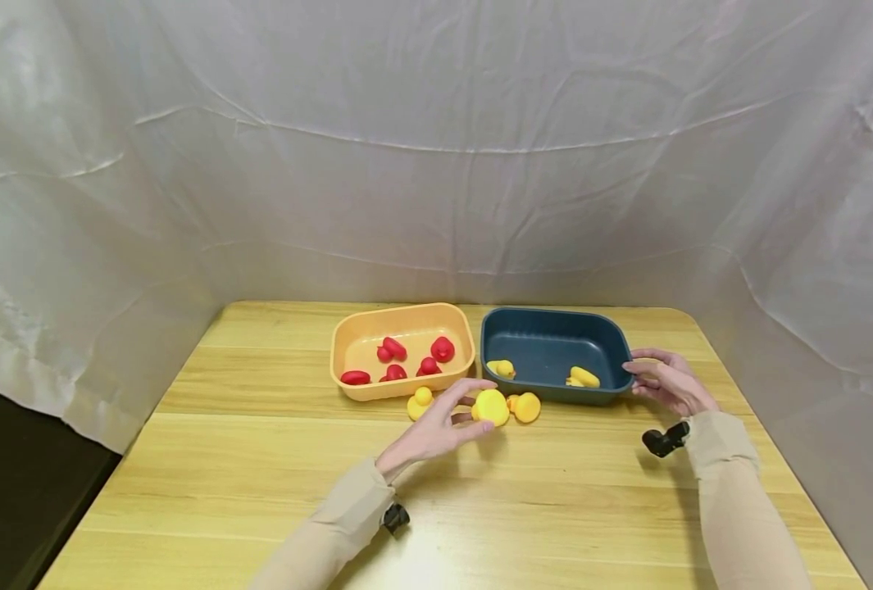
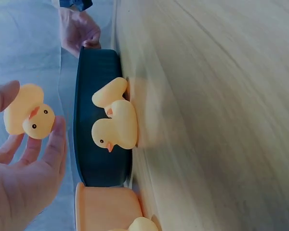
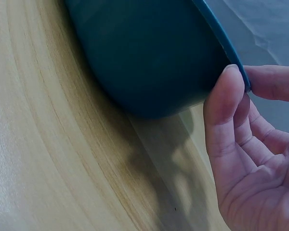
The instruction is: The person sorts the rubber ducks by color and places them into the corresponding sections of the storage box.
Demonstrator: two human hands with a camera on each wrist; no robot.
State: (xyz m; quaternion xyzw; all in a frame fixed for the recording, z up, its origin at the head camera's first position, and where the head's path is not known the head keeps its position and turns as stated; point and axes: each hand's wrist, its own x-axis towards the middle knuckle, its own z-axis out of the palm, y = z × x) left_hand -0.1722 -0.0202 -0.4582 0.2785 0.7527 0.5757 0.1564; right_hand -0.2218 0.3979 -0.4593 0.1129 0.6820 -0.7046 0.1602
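My left hand [image 1: 436, 426] holds a yellow rubber duck [image 2: 29, 110] between thumb and fingers, raised above the table in front of the two bins. At its right end, the dark blue bin [image 1: 554, 393] has its rim pinched by the thumb and fingers of my right hand [image 3: 260, 154]. Two yellow ducks [image 1: 498, 369] [image 1: 584, 377] lie inside that bin. On the table against its front side, more yellow ducks [image 2: 120, 125] sit close together, partly behind the held one in the head view.
Left of the blue bin stands a light orange bin [image 1: 338, 360] with several red ducks [image 1: 394, 349] in it. Another yellow duck [image 1: 420, 405] sits before it. Pale curtains [image 1: 436, 205] hang behind and beside the wooden table [image 1: 259, 467].
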